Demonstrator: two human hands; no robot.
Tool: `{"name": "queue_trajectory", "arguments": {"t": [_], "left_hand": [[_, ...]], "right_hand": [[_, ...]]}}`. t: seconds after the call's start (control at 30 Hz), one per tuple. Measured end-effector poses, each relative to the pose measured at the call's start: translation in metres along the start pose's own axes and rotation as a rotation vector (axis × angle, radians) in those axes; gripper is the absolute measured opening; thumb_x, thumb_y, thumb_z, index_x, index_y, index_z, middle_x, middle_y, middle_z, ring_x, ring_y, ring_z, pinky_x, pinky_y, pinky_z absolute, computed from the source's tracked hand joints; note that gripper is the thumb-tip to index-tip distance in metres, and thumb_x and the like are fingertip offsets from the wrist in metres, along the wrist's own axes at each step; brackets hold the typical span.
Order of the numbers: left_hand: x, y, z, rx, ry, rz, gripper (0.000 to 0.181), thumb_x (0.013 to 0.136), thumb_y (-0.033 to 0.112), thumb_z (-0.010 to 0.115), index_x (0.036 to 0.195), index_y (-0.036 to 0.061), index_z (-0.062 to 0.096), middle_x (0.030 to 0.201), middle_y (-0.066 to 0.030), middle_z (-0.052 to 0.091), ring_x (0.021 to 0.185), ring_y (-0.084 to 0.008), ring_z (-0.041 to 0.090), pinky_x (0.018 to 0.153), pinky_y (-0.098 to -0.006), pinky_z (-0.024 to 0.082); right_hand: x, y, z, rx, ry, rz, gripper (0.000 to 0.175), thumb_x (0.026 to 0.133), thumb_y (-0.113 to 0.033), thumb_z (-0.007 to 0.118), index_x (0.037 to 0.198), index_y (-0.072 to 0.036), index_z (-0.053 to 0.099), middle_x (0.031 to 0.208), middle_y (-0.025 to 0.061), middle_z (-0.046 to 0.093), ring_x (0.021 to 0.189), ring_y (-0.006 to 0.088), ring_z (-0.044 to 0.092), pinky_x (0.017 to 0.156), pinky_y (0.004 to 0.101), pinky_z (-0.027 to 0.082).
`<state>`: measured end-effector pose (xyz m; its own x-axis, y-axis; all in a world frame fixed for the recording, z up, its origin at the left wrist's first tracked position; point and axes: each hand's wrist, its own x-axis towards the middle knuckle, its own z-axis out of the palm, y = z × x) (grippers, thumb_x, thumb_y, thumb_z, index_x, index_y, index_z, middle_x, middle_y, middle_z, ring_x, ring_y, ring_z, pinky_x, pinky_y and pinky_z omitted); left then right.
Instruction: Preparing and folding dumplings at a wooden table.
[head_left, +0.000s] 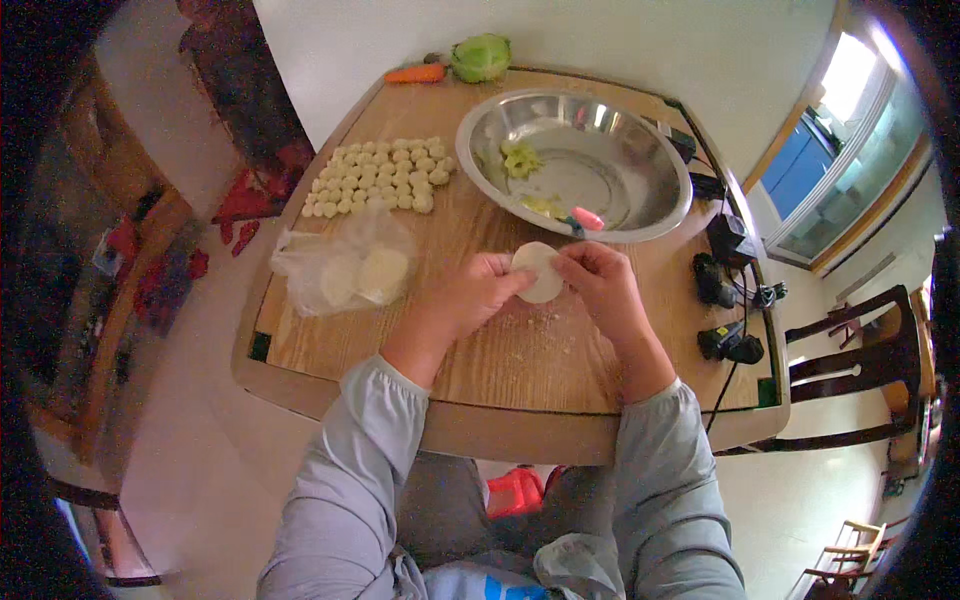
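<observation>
A thin round dough wrapper (541, 281) is held up just above the wooden table, at the near side of the steel basin. My left hand (491, 289) pinches its left edge between thumb and fingers. At its right edge, my right hand (600, 277) grips it the same way. The wide stainless steel basin (600, 161) holds a small clump of green chopped filling (521, 159) and a utensil with a pink handle (587, 218). To the left, a clear plastic bag (304, 274) contains round wrappers (382, 274). Rows of small pale dough pieces (379, 176) lie behind the bag.
A cabbage (481, 58) and a carrot (416, 73) sit at the table's far edge. Power adapters (729, 238) and cables line the right edge. Flour crumbs (551, 326) dot the wood below my hands. A dark wooden chair (855, 367) stands to the right.
</observation>
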<state>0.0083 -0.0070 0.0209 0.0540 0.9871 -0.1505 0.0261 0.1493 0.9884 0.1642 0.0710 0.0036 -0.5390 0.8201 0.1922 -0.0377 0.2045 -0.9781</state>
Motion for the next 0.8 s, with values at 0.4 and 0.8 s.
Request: {"name": "queue_trajectory", "arguments": {"t": [0.4,0.8], "left_hand": [[0.002,-0.007,0.000,-0.196,0.032,0.075,0.024,0.083,0.018,0.050,0.097,-0.0007,0.055,0.089,-0.0055,0.059,0.074,-0.0118,0.058,0.065,-0.0231,0.048],[0.008,-0.015,-0.002,-0.208,-0.010,0.138,0.026,0.085,0.017,0.047,0.099,-0.0044,0.053,0.091,-0.0097,0.059,0.079,-0.0171,0.058,0.070,-0.0287,0.049]], "right_hand": [[0.002,0.000,-0.003,0.037,-0.013,-0.005,0.015,0.077,-0.014,0.059,0.084,-0.001,0.058,0.069,-0.0014,0.055,0.059,0.0047,0.046,0.053,0.0183,0.036],[0.001,0.002,-0.003,0.079,-0.029,0.014,0.015,0.077,-0.015,0.059,0.084,-0.001,0.058,0.070,-0.0019,0.056,0.059,0.0039,0.046,0.052,0.0183,0.036]]}}
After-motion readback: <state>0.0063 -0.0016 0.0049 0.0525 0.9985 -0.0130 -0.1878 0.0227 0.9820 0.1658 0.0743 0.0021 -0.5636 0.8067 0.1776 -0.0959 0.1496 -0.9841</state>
